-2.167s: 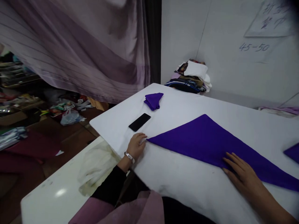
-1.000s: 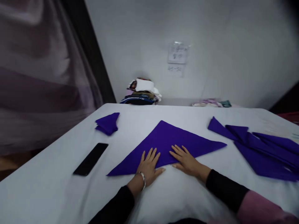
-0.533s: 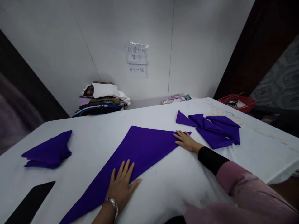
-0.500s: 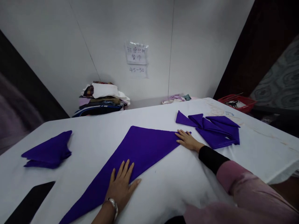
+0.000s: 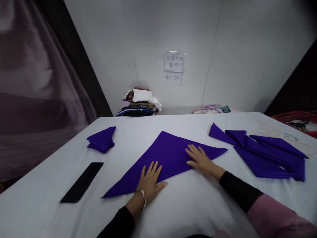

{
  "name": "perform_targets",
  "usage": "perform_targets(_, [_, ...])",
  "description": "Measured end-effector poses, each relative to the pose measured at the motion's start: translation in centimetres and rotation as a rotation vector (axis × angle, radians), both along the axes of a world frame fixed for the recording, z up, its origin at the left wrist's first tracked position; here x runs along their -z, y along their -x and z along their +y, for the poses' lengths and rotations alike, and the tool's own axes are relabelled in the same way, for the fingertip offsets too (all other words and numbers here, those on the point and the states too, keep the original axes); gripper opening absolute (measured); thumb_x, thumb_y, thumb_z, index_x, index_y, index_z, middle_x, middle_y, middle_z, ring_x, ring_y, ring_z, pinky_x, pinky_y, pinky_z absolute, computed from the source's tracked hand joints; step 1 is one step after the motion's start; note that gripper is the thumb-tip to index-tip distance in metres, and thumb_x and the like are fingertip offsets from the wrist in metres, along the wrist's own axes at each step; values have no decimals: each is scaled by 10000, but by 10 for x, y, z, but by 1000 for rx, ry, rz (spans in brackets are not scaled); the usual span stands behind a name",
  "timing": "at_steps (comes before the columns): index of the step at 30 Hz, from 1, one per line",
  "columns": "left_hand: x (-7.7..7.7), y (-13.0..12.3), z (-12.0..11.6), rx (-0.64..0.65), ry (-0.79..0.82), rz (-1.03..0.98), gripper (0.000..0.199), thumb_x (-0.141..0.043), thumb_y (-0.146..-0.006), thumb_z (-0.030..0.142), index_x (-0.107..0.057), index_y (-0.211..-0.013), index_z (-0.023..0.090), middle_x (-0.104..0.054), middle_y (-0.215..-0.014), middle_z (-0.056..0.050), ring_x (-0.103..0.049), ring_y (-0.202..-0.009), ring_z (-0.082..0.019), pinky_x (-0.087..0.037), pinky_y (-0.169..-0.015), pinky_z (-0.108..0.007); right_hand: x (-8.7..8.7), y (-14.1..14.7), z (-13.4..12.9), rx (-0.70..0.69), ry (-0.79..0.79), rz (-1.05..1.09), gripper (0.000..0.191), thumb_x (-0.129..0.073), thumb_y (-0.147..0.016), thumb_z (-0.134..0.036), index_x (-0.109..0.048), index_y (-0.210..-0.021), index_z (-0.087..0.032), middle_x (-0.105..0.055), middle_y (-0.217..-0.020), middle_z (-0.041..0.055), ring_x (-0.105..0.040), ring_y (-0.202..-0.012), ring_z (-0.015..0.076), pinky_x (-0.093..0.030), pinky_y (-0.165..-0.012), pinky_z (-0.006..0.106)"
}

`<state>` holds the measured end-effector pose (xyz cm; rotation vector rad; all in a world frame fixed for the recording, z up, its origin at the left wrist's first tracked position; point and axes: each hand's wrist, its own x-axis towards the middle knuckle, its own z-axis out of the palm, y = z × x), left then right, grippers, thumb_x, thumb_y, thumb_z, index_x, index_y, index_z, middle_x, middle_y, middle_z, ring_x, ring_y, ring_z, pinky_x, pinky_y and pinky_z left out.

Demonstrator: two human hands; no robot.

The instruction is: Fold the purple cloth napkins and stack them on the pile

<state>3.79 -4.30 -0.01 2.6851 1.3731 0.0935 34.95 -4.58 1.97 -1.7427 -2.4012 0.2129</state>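
Observation:
A purple cloth napkin, folded into a broad triangle, lies flat on the white-covered table. Its long edge faces me and its peak points away. My left hand rests on the near edge, left of the middle, with fingers spread and a silver bracelet at the wrist. On the right half of the triangle lies my right hand, palm down, its fingers stretched out. Neither hand grips the cloth.
Several folded purple napkins overlap at the right. A smaller folded purple bundle and a black phone-like slab lie left. Behind the table are stacked clothes, a wall sign and a red basket.
My view has turned left. My right hand has slid inward from the triangle's right corner toward its middle, while my left hand stays on the near edge.

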Motion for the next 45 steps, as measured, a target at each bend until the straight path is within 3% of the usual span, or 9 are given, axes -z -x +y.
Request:
perform_targets(4, [-5,-1,-4,-3,24,-9,720,-276,-834,655,-265,-1406,218,-219,-1489,-103,-146,-1374,-288,-111,-1074,-569,-1,79,-3,-332,70,86,701,-270,-876,-625,-223,-1435,-205,-148,-1500,107,-82,-1381,240,-55,-1096,481])
perform_targets(7, [-8,-1,-6,-8,58,-20,738,-259,-827,672,-261,-1408,217,-200,-1496,-97,-123,-1379,-282,-84,-1081,-565,3,86,3,-335,100,88,696,-268,-876,-625,-247,-1428,-200,-160,-1496,113,-95,-1379,240,-63,-1096,481])
perform_targets(10, [-8,-1,-7,-14,65,-42,728,-273,-829,666,-262,-1406,224,-203,-1496,-96,-120,-1379,-280,-75,-1083,-565,12,49,14,-206,102,25,685,-257,-875,-630,-274,-1418,-213,-180,-1493,102,-110,-1376,250,-78,-1090,502])
perform_targets(16, [-5,0,-8,-22,51,-76,712,-303,-832,650,-247,-1410,240,-198,-1499,-91,-109,-1381,-279,-56,-1086,-563,38,-74,20,191,-4,-94,616,-228,-903,-566,-310,-1404,-217,-249,-1475,120,-184,-1356,275,-200,-1051,534])
perform_targets(20, [-8,-2,-11,-73,69,-71,747,-291,-815,677,-271,-1404,218,-199,-1496,-106,-116,-1379,-288,-62,-1084,-574,47,-105,23,282,-25,-138,590,-241,-902,-543,-363,-1375,-213,-290,-1458,129,-202,-1349,293,-231,-1030,564])
perform_targets(24, [-12,-4,-15,-94,90,-75,763,-279,-810,687,-282,-1401,205,-196,-1496,-103,-111,-1380,-283,-63,-1088,-569,37,-78,40,247,-29,-72,658,-240,-880,-599,-332,-1388,-191,-271,-1466,129,-199,-1352,282,-228,-1046,538])
perform_targets(32, [-14,12,1,-226,66,-93,778,-280,-806,690,-299,-1396,184,-212,-1489,-120,-131,-1376,-299,-96,-1077,-582,6,25,102,18,51,33,720,-224,-864,-641,-325,-1397,-168,-259,-1472,125,-173,-1364,269,-184,-1079,484])
perform_targets(38, [-4,21,7,-287,41,-77,807,-275,-798,700,-308,-1394,156,-210,-1487,-118,-130,-1375,-304,-99,-1086,-573,12,82,140,-72,119,-22,757,-203,-879,-624,-272,-1412,-92,-204,-1484,159,-126,-1374,264,-128,-1085,462])
perform_targets(45, [-5,17,5,-327,84,-73,821,-279,-794,700,-297,-1399,146,-194,-1489,-118,-111,-1376,-317,-84,-1086,-586,18,99,164,-105,99,-42,770,-137,-881,-630,-266,-1413,-88,-178,-1493,155,-93,-1380,248,-69,-1091,458])
